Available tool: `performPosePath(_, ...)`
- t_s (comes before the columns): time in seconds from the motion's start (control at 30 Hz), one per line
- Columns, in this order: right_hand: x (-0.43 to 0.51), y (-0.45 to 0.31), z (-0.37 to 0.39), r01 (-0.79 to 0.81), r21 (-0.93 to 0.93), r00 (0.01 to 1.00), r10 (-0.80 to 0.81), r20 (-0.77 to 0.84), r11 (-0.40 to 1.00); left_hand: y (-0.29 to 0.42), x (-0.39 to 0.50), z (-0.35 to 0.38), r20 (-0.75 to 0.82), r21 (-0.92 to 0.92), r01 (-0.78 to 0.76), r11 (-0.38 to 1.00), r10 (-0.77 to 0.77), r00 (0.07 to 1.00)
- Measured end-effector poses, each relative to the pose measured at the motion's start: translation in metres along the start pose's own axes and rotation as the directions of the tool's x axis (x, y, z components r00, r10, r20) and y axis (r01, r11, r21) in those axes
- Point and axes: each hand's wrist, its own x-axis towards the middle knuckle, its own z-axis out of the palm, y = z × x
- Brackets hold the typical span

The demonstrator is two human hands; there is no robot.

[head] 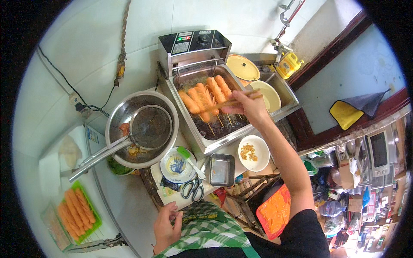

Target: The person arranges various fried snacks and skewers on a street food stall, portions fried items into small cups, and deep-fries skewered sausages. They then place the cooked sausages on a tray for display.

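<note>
My right hand (249, 104) grips a pair of wooden chopsticks (222, 104), held over an electric deep fryer (171, 106). Their tips reach in among several orange, battered skewered rolls (215, 90) lying in dark, bubbling oil, with thin wooden sticks pointing toward me. Low in front of my checked apron (209, 232), my left hand (167, 225) holds nothing, its thumb apart from the lightly curled fingers. Just ahead of that hand lie black-handled scissors (193, 190) and a plate (166, 169) with a green-headed brush (184, 153) across its rim.
Left of the fryer, a steel bowl (111, 129) holds a long-handled strainer (151, 127). More orange rolls (75, 211) rest on a green tray (98, 222). A metal tin (222, 183) and white bowl (263, 164) stand before the fryer; a sink (287, 100) adjoins its right side.
</note>
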Motion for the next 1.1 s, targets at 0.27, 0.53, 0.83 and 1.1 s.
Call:
performPosePath(0.27,-0.027,-0.018,-0.016,0.117,-0.199,0.987,-0.137,-0.086,0.973,-0.002,0.001,-0.002,-0.002,-0.012,0.026,1.000,-0.026,1.000)
performPosePath(0.53,0.015,0.012,-0.008,0.219,-0.492,0.964,-0.266,-0.027,0.843,-0.001,0.001,-0.002,-0.013,0.014,-0.012,1.000,0.012,1.000)
performPosePath(0.83,0.007,-0.009,0.014,0.315,-0.744,0.832,-0.548,-0.082,0.590,0.007,0.004,-0.001,-0.053,0.032,-0.024,0.999,0.026,0.998)
performPosePath(1.1,0.001,-0.036,-0.014,0.255,-0.493,0.909,-0.380,-0.172,0.832,0.013,0.002,0.005,-0.084,0.073,-0.005,0.997,0.012,0.996)
